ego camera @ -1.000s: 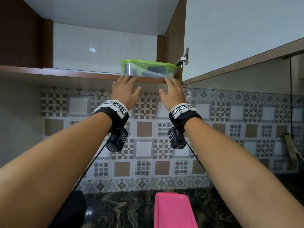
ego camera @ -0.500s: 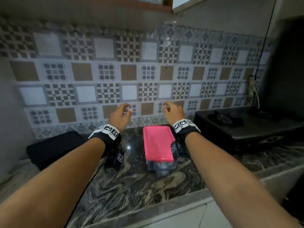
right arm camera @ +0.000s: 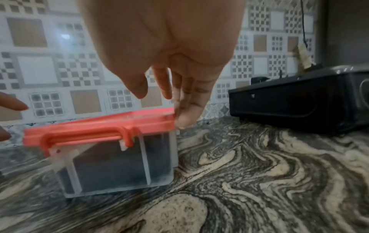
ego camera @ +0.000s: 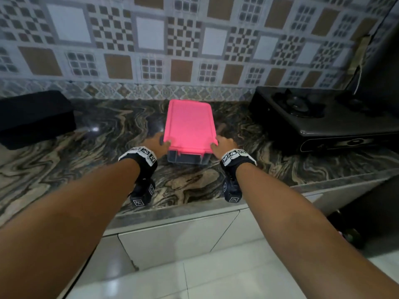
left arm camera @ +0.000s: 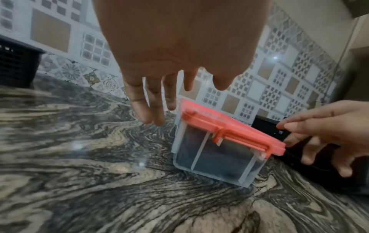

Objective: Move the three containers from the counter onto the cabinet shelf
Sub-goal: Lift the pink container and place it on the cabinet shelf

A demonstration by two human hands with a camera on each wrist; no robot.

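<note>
A clear container with a pink lid (ego camera: 190, 124) stands on the marbled counter (ego camera: 86, 160), its short end with the latch toward me. My left hand (ego camera: 160, 143) is at its near left corner and my right hand (ego camera: 223, 144) at its near right corner. In the left wrist view the container (left arm camera: 215, 154) sits just right of the straight fingers (left arm camera: 139, 108), and I cannot tell whether they touch it. In the right wrist view a fingertip (right arm camera: 183, 119) rests against the lid's right edge above the container (right arm camera: 111, 165). Neither hand grips anything. The cabinet shelf is out of view.
A black basket (ego camera: 34, 117) sits at the back left of the counter. A black gas stove (ego camera: 313, 113) stands at the right, with a cable on the wall behind it. The patterned tile wall is close behind the container. The counter's front edge (ego camera: 172, 212) runs beneath my wrists.
A second ago both hands were up at the shelf by the green-lidded container. They came down to the counter and now flank the near end of the pink-lidded container.
</note>
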